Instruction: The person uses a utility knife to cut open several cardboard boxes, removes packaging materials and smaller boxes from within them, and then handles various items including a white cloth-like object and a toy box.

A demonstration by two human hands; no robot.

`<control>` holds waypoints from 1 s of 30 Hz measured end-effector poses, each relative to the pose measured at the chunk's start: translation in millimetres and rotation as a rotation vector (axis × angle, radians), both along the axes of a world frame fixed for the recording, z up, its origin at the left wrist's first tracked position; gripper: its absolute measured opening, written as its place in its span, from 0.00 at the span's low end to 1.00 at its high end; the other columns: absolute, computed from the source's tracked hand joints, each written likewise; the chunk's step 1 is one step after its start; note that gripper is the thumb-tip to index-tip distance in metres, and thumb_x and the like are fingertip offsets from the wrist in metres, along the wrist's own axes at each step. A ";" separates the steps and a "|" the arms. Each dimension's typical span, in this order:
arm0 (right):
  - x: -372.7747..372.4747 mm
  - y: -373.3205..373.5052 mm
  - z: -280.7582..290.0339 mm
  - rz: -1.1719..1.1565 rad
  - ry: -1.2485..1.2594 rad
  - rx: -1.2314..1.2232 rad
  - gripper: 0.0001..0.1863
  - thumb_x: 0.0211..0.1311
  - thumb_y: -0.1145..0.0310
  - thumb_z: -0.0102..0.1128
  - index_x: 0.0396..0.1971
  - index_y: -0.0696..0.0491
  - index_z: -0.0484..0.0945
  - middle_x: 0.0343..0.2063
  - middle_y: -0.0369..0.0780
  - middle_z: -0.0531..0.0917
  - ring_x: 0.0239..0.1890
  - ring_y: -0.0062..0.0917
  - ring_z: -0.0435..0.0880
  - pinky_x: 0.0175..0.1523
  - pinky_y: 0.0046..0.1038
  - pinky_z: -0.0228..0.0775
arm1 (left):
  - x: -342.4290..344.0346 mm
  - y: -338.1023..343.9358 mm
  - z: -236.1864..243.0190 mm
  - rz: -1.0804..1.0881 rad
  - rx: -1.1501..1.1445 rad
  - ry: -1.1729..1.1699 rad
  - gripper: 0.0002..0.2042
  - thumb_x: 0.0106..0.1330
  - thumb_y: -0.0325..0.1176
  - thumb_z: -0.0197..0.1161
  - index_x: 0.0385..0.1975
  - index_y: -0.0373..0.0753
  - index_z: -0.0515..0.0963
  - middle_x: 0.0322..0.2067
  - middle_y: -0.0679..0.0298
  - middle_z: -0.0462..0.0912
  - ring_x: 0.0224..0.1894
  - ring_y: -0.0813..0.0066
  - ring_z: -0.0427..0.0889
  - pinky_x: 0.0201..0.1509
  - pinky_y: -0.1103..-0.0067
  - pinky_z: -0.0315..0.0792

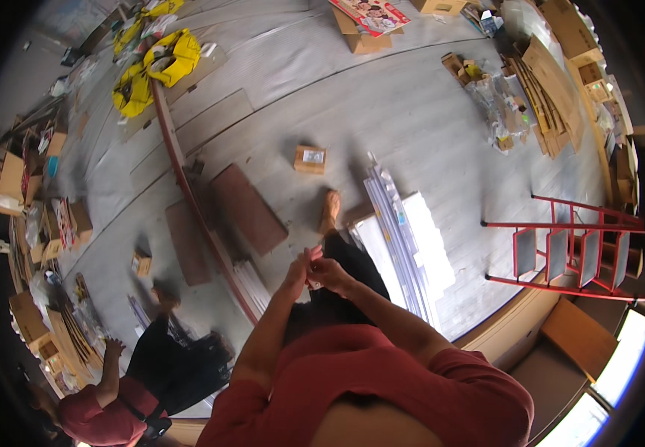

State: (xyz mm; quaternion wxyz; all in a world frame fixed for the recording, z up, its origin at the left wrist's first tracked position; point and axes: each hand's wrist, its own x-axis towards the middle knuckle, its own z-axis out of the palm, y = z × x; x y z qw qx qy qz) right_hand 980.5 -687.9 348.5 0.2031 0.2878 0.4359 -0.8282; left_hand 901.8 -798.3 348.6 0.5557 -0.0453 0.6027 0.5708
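Left hand meets right hand, finger grip unclear; cartons litter the grey floor

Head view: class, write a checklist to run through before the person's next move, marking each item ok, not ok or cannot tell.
1. Left hand and right hand both visible: ok; they are together.
2. Nothing held between them: cannot tell; their pose hides it.
3. Foot apart from the small box: ok; a gap shows.
4. Nothing lying beside the foot: not ok; long strips lie to its right.
5. Stepladder steady: cannot tell.
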 end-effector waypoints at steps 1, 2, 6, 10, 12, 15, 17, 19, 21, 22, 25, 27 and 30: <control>-12.0 15.5 -7.5 0.088 0.022 0.076 0.09 0.58 0.68 0.58 0.33 0.58 0.76 0.25 0.35 0.78 0.27 0.17 0.76 0.35 0.21 0.70 | -12.9 13.7 -7.8 -0.036 -0.079 -0.050 0.34 0.66 0.59 0.38 0.59 0.34 0.60 0.56 0.53 0.66 0.53 0.69 0.69 0.51 0.77 0.65; -19.4 27.0 -32.3 0.071 0.044 0.099 0.08 0.59 0.68 0.57 0.32 0.59 0.76 0.23 0.36 0.79 0.25 0.18 0.77 0.32 0.21 0.70 | -27.8 30.1 -18.3 -0.074 -0.158 -0.103 0.35 0.65 0.59 0.39 0.59 0.33 0.59 0.55 0.52 0.67 0.53 0.69 0.69 0.50 0.77 0.66; -64.6 92.9 -43.3 -0.202 -0.216 0.009 0.08 0.57 0.68 0.58 0.30 0.58 0.75 0.20 0.38 0.78 0.21 0.22 0.78 0.25 0.21 0.71 | -95.0 79.4 -40.1 -0.125 -0.252 0.006 0.43 0.57 0.62 0.53 0.63 0.34 0.52 0.55 0.55 0.66 0.53 0.68 0.70 0.44 0.77 0.68; -55.2 153.2 -71.8 -0.448 -0.436 0.218 0.08 0.55 0.70 0.58 0.28 0.60 0.77 0.20 0.38 0.78 0.21 0.19 0.77 0.26 0.20 0.70 | -156.1 101.7 -125.1 -0.573 -0.466 0.994 0.48 0.42 0.45 0.72 0.62 0.35 0.51 0.51 0.49 0.69 0.52 0.55 0.70 0.52 0.70 0.66; -61.6 179.2 -63.2 -0.369 -0.622 0.325 0.13 0.57 0.65 0.57 0.31 0.61 0.78 0.19 0.36 0.78 0.19 0.16 0.73 0.24 0.19 0.63 | -198.7 120.9 -148.8 -0.699 -0.486 1.077 0.49 0.38 0.42 0.74 0.61 0.38 0.52 0.51 0.52 0.69 0.53 0.55 0.69 0.53 0.67 0.65; -54.4 196.1 -85.3 -0.375 -0.644 0.443 0.13 0.56 0.66 0.56 0.31 0.62 0.78 0.19 0.36 0.77 0.20 0.16 0.72 0.26 0.19 0.63 | -249.6 171.7 -196.4 -1.002 -0.647 1.071 0.52 0.37 0.42 0.75 0.63 0.41 0.47 0.54 0.55 0.64 0.56 0.59 0.65 0.53 0.65 0.64; -47.3 196.0 -107.3 -0.257 -0.376 0.723 0.12 0.54 0.69 0.56 0.30 0.64 0.78 0.18 0.37 0.77 0.21 0.18 0.73 0.27 0.19 0.64 | -269.6 184.3 -252.0 -1.125 -0.637 1.170 0.54 0.36 0.42 0.75 0.64 0.42 0.45 0.57 0.56 0.61 0.59 0.59 0.62 0.55 0.63 0.61; -78.6 200.4 -109.6 -0.409 -0.496 0.543 0.09 0.53 0.73 0.54 0.31 0.64 0.78 0.24 0.40 0.78 0.25 0.20 0.76 0.29 0.20 0.67 | -282.1 198.1 -305.9 -1.235 -0.621 1.197 0.58 0.35 0.44 0.76 0.65 0.44 0.40 0.60 0.56 0.57 0.63 0.60 0.57 0.60 0.60 0.56; -92.4 205.1 -124.7 -0.373 -0.458 0.535 0.09 0.53 0.76 0.53 0.32 0.64 0.78 0.28 0.42 0.78 0.27 0.22 0.77 0.31 0.21 0.68 | -290.8 215.4 -349.7 -1.363 -0.608 1.248 0.60 0.33 0.44 0.77 0.65 0.44 0.39 0.61 0.56 0.56 0.63 0.61 0.57 0.61 0.58 0.54; -105.7 205.2 -132.6 -0.426 -0.477 0.489 0.09 0.53 0.77 0.53 0.33 0.64 0.78 0.29 0.43 0.78 0.27 0.23 0.77 0.32 0.21 0.69 | -294.8 222.5 -374.3 -1.433 -0.587 1.281 0.60 0.33 0.44 0.77 0.66 0.45 0.38 0.61 0.56 0.55 0.63 0.61 0.57 0.62 0.57 0.53; -130.0 199.9 -158.9 -0.452 -0.452 0.476 0.10 0.53 0.78 0.51 0.34 0.65 0.77 0.30 0.44 0.78 0.28 0.25 0.78 0.33 0.22 0.70 | -295.9 225.1 -435.3 -1.442 -0.562 1.484 0.62 0.31 0.44 0.77 0.66 0.46 0.38 0.62 0.55 0.53 0.63 0.59 0.57 0.63 0.56 0.51; -143.0 194.4 -168.9 -0.449 -0.431 0.499 0.09 0.52 0.80 0.51 0.33 0.65 0.77 0.29 0.45 0.78 0.28 0.26 0.77 0.34 0.22 0.69 | -302.0 225.3 -466.5 -1.380 -0.530 1.609 0.61 0.32 0.43 0.77 0.66 0.47 0.38 0.61 0.53 0.55 0.62 0.58 0.58 0.63 0.56 0.52; -151.8 184.5 -180.6 -0.416 -0.425 0.569 0.10 0.50 0.83 0.54 0.34 0.62 0.78 0.26 0.46 0.79 0.29 0.27 0.79 0.35 0.22 0.69 | -314.5 222.3 -485.0 -1.309 -0.481 1.575 0.56 0.34 0.40 0.75 0.65 0.46 0.43 0.54 0.52 0.62 0.58 0.56 0.63 0.61 0.56 0.55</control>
